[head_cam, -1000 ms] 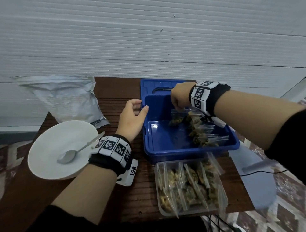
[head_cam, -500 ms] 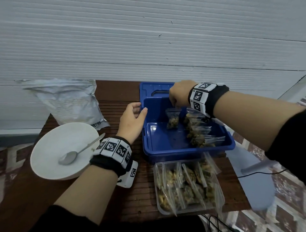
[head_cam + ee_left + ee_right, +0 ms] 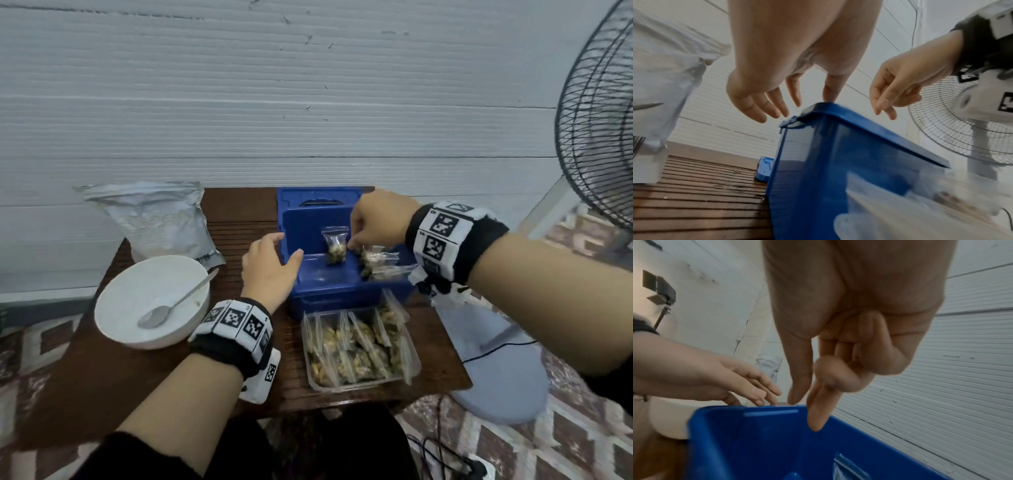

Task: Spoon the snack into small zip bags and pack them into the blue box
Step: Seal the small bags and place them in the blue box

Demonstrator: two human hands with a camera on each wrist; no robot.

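Your right hand (image 3: pixel 376 219), fingers loosely curled, seems empty above the upright bag (image 3: pixel 336 244); your open left hand (image 3: pixel 270 267) steadies the blue box (image 3: pixel 308 294). A brush could topple that bag.

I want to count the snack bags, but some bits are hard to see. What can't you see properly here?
- Head view: the right hand covers some zip bags in the blue box.
- Left wrist view: the clear tub is blurred.
- Right wrist view: one zip bag is cut off by the bottom edge.
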